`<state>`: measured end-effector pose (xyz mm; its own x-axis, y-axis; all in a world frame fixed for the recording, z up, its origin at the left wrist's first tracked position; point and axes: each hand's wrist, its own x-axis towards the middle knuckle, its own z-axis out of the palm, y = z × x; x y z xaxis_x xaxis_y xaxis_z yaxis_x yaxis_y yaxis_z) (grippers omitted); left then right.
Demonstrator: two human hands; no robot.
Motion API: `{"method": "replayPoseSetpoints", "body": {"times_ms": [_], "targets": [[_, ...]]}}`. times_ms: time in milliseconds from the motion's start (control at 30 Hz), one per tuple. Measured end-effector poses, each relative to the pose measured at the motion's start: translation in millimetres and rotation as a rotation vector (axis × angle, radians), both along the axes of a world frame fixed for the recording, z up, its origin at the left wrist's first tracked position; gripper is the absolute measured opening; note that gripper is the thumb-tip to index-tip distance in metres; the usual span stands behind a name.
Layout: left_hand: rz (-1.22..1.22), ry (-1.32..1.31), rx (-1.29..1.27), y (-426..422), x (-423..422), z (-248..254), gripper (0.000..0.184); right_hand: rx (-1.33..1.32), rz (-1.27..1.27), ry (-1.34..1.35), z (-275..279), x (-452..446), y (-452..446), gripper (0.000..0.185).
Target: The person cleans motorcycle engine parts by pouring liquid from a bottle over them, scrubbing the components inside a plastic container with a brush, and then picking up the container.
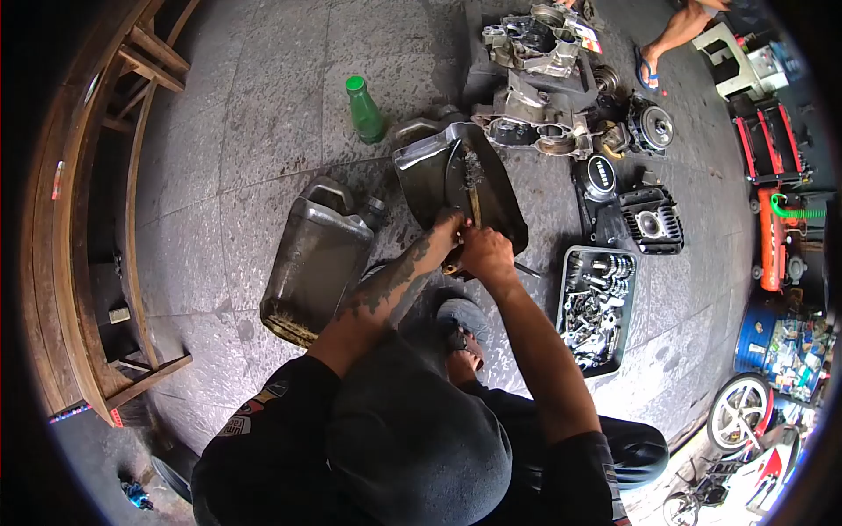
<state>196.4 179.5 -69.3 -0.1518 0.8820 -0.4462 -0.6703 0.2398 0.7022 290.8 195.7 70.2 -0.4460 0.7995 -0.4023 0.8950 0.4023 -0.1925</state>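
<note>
A cut-open plastic jerrycan (509, 197) lies on the floor ahead of me like a tray, dark and wet inside. Over its near edge my hands meet. My right hand (488, 254) is closed at the lower end of a brush (474, 182), whose light handle points away and whose bristles look frayed. Close beside it, my left hand (445, 233) is closed too; what its fingers hold is hidden. A small brass-coloured piece (451, 266) shows just below the hands. To the left, another dirty jerrycan (320, 263) lies with its handle away from me.
A green bottle (366, 114) stands beyond the jerrycans. Engine casings (535, 118), a YAMAHA cover (600, 175) and a finned cylinder (652, 224) sit to the right. Nearer is a tray (564, 302) of gears. A wooden bench (83, 219) lines the left; another person's foot (647, 68) is far right.
</note>
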Motion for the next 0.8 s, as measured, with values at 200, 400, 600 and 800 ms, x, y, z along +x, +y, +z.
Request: {"method": "replayPoseSetpoints", "body": {"times_ms": [200, 400, 600, 800], "targets": [[0.034, -0.065, -0.01, 28.1, -10.0, -6.5, 0.007, 0.05, 0.085, 0.063, 51.1, 31.8, -21.9, 0.033], [0.069, -0.108, 0.019, 43.5, -25.2, -24.1, 0.009, 0.108, 0.217, 0.079, 99.4, 44.4, -51.4, 0.043], [0.075, -0.139, 0.11, 45.1, -57.7, -53.8, 0.011, -0.016, 0.217, 0.025, 132.5, 46.0, -64.5, 0.056], [0.008, -0.136, 0.165, 63.6, -60.2, -93.2, 0.013, 0.001, 0.066, -0.062, 71.7, 55.1, -47.5, 0.052]]}}
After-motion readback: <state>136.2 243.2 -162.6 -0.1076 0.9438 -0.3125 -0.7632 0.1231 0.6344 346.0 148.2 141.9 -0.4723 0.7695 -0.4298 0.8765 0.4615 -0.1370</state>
